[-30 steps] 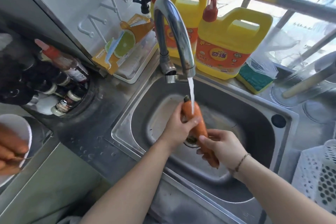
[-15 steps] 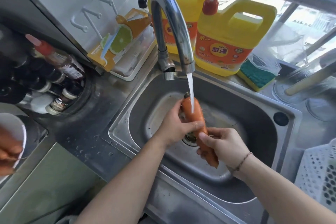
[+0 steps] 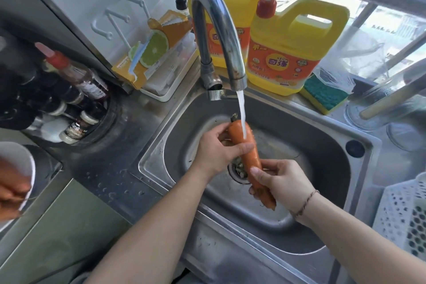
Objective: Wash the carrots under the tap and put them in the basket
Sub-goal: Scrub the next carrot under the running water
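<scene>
One carrot [image 3: 245,153] is held over the sink [image 3: 299,122], its thick top under the stream from the tap [image 3: 216,30]. It is gripped near the top by the left hand [image 3: 214,152] and round the thin end by the right hand [image 3: 280,182]; each grip is closed on it. More carrots [image 3: 11,182] are seen in a white bowl [image 3: 22,152] at far left, apparently unwashed. Nothing can be made out inside the white basket [image 3: 401,212] at right, so most of the task is judged to remain.
</scene>
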`<state>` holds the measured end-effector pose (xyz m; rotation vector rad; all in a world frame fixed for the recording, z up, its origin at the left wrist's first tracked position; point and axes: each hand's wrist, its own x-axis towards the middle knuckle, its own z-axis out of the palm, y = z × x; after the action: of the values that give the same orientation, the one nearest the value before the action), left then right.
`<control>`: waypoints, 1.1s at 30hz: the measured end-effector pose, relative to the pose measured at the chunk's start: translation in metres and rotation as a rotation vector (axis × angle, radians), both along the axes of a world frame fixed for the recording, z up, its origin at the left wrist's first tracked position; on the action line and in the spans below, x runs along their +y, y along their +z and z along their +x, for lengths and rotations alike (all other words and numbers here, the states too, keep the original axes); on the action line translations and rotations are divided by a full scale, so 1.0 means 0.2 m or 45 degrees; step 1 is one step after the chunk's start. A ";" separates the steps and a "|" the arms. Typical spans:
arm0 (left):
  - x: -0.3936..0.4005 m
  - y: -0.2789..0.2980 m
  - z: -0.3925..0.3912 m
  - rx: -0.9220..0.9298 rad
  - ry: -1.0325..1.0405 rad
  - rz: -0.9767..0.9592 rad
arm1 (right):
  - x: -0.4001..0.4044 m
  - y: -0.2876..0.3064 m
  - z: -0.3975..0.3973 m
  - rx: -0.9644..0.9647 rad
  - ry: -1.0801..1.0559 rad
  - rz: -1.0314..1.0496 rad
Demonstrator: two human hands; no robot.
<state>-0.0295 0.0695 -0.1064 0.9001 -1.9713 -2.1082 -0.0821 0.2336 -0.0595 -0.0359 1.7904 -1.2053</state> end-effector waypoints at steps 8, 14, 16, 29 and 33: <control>0.05 -0.02 -0.09 -0.166 0.456 0.152 | -0.03 -0.04 0.01 0.587 0.229 0.187; 0.03 -0.03 -0.05 -0.105 0.065 -0.061 | -0.04 -0.05 -0.04 0.577 0.182 0.207; 0.01 -0.01 -0.06 -0.163 0.254 -0.170 | -0.05 -0.03 -0.01 0.700 0.273 0.241; -0.01 -0.05 -0.06 -0.332 0.302 -0.251 | -0.07 0.00 0.07 0.759 0.355 0.303; 0.02 -0.07 -0.07 -0.358 0.174 -0.138 | -0.06 0.02 0.02 0.756 0.337 0.346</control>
<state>-0.0425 0.0740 -0.1204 1.3308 -2.0571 -1.8672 -0.0790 0.2217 -0.0558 -0.5024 2.3599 -0.7964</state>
